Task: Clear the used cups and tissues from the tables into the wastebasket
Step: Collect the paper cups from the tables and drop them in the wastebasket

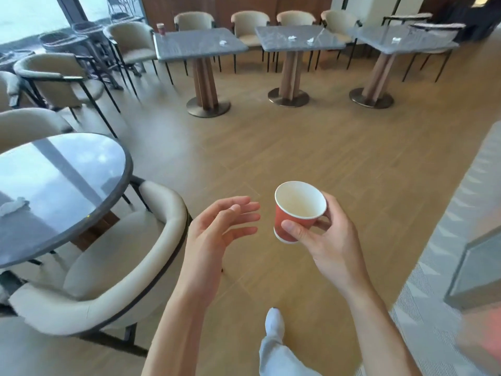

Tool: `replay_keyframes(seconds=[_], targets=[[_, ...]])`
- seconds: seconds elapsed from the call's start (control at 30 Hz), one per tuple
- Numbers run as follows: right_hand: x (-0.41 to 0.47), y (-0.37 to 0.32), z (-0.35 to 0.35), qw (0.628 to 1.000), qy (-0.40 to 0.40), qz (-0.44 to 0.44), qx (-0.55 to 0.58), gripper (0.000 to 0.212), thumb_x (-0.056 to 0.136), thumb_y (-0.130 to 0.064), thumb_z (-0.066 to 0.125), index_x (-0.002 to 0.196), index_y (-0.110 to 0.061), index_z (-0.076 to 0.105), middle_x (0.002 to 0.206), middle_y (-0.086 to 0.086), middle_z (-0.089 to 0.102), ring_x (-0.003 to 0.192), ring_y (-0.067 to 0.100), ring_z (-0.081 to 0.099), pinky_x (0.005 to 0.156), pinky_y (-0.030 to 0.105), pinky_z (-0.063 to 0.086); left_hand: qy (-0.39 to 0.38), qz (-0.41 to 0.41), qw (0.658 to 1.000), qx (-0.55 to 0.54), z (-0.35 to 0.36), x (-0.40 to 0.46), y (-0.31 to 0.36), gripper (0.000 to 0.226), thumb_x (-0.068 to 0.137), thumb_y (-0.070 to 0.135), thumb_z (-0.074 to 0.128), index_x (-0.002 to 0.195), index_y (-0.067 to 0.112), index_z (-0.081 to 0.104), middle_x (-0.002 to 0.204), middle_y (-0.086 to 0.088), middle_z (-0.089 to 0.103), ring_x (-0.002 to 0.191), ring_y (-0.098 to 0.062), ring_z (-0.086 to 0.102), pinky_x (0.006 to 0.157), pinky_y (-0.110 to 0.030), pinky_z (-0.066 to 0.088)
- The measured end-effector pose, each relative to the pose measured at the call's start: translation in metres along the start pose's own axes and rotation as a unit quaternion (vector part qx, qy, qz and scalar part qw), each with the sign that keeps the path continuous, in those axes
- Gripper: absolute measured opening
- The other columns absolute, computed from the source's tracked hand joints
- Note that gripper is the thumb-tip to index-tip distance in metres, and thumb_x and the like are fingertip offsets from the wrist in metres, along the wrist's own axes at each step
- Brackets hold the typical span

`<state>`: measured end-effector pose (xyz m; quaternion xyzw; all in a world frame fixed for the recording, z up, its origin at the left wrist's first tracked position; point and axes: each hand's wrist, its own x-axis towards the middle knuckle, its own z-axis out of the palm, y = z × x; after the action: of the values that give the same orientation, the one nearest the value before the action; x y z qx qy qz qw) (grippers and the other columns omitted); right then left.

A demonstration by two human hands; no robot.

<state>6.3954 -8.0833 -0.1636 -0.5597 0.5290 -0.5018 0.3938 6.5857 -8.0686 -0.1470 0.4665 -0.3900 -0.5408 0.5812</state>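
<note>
My right hand (329, 240) holds a red paper cup (294, 213) with a white, empty inside, tilted above the wooden floor. Beside it my left hand (217, 232) hovers with relaxed fingers and holds nothing. A crumpled tissue (12, 206) lies on the round grey table (81, 169) at the left. Far off, another red cup (160, 29) stands on the left square table (198, 44), which also carries a tissue (222, 42). Two tissues (291, 38) lie on the middle table (298, 39), and one tissue (396, 39) on the right table (401, 42). No wastebasket is in view.
A cream armchair (108, 256) stands against the round table, close to my left arm. More chairs (54, 77) line the left side and the back wall. Open wooden floor (298, 145) stretches ahead. A glass-edged counter (477, 267) and patterned flooring are at the right.
</note>
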Motion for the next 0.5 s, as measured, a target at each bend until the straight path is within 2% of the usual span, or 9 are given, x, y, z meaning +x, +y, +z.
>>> replay_keyframes(seconds=[0.1,0.33,0.5], targets=[[0.084,0.008,0.008,1.000,-0.019,-0.011,0.013,0.064,0.068,-0.042,0.088,0.125,-0.029,0.062,0.111,-0.019,0.071,0.103,0.010,0.070,0.094,0.042,0.057,0.014,0.006,1.000,0.014,0.013,0.075,0.006,0.031,0.089,0.023,0.055,0.108,0.008,0.073,0.109,-0.013,0.077,0.105,-0.032,0.072,0.089,-0.045,0.054],[0.257,0.004,0.029,0.996,-0.073,-0.042,0.025,0.069,0.066,-0.045,0.087,0.128,-0.027,0.061,0.112,-0.021,0.071,0.103,0.009,0.069,0.090,0.031,0.057,0.051,0.038,0.998,0.002,0.040,0.230,0.032,0.034,0.088,0.022,0.055,0.110,0.003,0.072,0.107,-0.018,0.076,0.105,-0.035,0.072,0.089,-0.044,0.058],[0.346,0.030,0.056,0.994,-0.101,-0.028,0.021,0.069,0.069,-0.041,0.092,0.129,-0.028,0.061,0.115,-0.017,0.071,0.105,0.011,0.070,0.092,0.038,0.057,0.083,0.030,0.996,-0.009,0.031,0.316,0.026,0.034,0.088,0.022,0.055,0.111,0.002,0.071,0.108,-0.017,0.076,0.105,-0.036,0.072,0.087,-0.043,0.059]])
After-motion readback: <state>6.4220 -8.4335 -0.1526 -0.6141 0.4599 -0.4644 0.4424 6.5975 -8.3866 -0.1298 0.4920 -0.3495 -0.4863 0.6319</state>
